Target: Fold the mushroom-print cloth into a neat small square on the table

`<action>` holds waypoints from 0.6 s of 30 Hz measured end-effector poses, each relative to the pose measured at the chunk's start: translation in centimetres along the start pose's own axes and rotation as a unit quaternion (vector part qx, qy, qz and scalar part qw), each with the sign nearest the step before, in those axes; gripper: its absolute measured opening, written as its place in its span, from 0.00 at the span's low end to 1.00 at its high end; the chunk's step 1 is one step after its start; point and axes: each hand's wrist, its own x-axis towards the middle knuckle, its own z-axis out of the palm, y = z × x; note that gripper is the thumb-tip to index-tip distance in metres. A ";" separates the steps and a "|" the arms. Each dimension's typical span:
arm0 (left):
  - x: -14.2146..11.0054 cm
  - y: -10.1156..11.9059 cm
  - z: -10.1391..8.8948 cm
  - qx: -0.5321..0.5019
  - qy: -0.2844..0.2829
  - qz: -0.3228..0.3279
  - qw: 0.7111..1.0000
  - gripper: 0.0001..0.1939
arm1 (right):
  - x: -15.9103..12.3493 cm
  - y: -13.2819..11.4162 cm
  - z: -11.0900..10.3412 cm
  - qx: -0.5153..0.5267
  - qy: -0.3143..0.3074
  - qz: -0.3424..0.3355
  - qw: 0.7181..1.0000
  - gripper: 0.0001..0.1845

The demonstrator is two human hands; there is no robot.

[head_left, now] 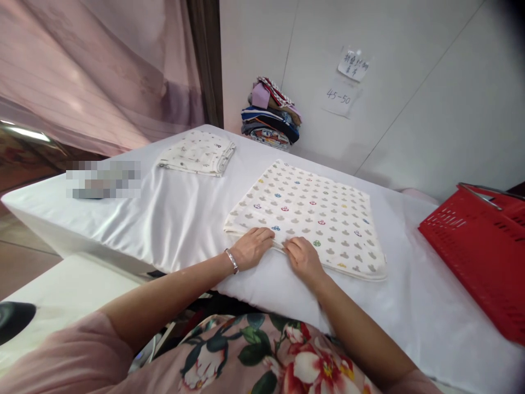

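A white cloth [305,210] printed with grey and coloured mouse-head shapes lies folded flat in a rough square on the white-covered table. My left hand [253,247], a bracelet on its wrist, has its fingers curled on the cloth's near edge. Just to the right, my right hand [302,259] pinches the same edge between thumb and fingers. A small gap separates the two hands. Layers of fabric show along the near edge and at the left corner.
Another folded white cloth [199,152] lies at the back left. Behind the table rises a pile of folded fabrics [270,115]. A red plastic basket [478,246] stands at the right. A blurred-out object [102,180] rests at the left, with a pink curtain [102,65] behind.
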 end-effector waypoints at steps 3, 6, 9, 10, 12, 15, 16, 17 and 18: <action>0.0 0.0 0.1 0.003 -0.015 -0.008 1.000 0.09 | 0.0 0.0 0.0 0.002 0.002 -0.003 1.000 0.13; -0.1 -0.1 0.2 0.004 -0.017 -0.014 1.000 0.09 | 0.0 -0.1 0.0 0.011 0.002 0.000 1.000 0.13; -0.1 0.0 0.2 0.001 -0.013 -0.016 1.000 0.09 | -0.1 -0.1 -0.1 0.022 0.001 0.012 1.000 0.13; -0.1 0.0 0.1 0.001 -0.013 -0.016 1.000 0.10 | -0.1 -0.1 -0.1 0.024 0.001 0.016 1.000 0.12; -0.1 0.1 0.0 0.000 -0.011 -0.016 1.000 0.09 | -0.1 -0.1 -0.1 0.026 0.001 0.019 0.999 0.12; -0.1 0.1 0.0 -0.007 -0.007 -0.016 1.000 0.06 | -0.1 -0.1 -0.1 0.025 0.003 0.020 0.999 0.12; 0.0 0.0 0.0 -0.008 -0.006 -0.015 1.000 0.06 | -0.1 -0.1 -0.1 0.025 0.004 0.020 0.999 0.12; 0.1 0.0 0.1 -0.007 -0.006 -0.014 1.000 0.06 | -0.1 -0.1 0.0 0.025 0.005 0.019 0.999 0.12; 0.3 0.0 0.3 -0.002 -0.005 -0.013 1.000 0.06 | -0.1 -0.1 0.0 0.025 0.007 0.018 0.999 0.12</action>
